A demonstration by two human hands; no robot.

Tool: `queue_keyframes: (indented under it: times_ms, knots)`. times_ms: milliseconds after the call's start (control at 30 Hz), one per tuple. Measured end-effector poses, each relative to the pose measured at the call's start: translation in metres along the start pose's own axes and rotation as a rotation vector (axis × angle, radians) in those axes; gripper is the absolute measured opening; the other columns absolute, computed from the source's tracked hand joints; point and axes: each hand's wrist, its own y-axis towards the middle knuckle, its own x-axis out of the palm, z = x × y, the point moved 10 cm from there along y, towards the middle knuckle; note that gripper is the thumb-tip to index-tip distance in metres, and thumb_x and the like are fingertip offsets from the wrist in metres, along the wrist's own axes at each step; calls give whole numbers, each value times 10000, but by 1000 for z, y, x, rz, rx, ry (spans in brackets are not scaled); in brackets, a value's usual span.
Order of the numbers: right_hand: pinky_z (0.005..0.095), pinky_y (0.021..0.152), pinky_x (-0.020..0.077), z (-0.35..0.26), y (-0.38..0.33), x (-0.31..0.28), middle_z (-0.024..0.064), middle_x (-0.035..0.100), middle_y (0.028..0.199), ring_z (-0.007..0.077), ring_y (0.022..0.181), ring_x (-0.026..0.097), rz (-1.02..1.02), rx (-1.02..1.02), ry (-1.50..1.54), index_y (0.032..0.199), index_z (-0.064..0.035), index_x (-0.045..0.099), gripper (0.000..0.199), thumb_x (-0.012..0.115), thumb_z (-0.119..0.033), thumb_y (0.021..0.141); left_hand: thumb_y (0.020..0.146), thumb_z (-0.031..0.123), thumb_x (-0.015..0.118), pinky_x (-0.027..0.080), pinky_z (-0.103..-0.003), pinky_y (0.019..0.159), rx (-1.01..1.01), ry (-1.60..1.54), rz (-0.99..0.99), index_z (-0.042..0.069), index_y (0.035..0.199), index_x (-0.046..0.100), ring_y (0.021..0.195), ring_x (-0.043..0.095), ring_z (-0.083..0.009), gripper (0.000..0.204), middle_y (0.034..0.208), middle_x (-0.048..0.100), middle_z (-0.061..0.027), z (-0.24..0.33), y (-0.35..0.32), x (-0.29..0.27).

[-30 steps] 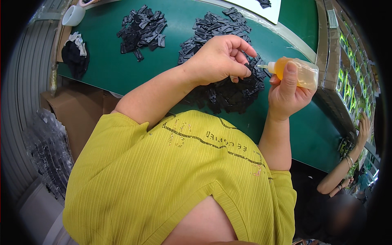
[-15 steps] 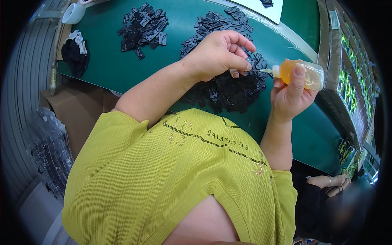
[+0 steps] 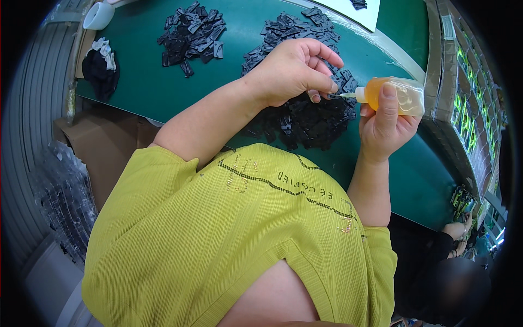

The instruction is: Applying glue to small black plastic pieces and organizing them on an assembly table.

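Note:
My right hand (image 3: pixel 384 128) is wrapped round a clear squeeze bottle (image 3: pixel 403 97) of amber liquid, lying on its side with its thin nozzle toward the left. The nozzle tip is right at the fingertips of my left hand (image 3: pixel 294 73). Thumb and fingers of that hand are pinched together, and whatever sits between them is too small and hidden to name. Below and behind my left hand spreads a large heap of small black plastic pieces (image 3: pixel 318 122), partly covered by the hand.
A second heap of black pieces (image 3: pixel 190 35) lies farther left on the green table (image 3: pixel 136 71). A white roll (image 3: pixel 98 16) and a dark cloth (image 3: pixel 101 76) are at the left edge. A wire-mesh rack (image 3: pixel 468 103) stands at right; a co-worker (image 3: pixel 430 272) sits lower right.
The bottle in my right hand has moved left, bringing its nozzle to my left fingertips. My left hand has barely moved. The co-worker's arms at lower right have shifted.

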Motion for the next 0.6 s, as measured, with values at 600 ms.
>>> queue_keyframes:
  times_ms: [600]
  knots:
    - [182, 363, 348, 2, 13, -29, 83, 598, 740, 74, 430, 445, 187, 45, 173, 896, -33, 558, 150, 595, -178, 908, 722, -1, 704, 522, -252, 589, 397, 415, 483, -73, 972, 638, 662, 627, -139, 269, 802, 646, -107, 85, 83, -117]
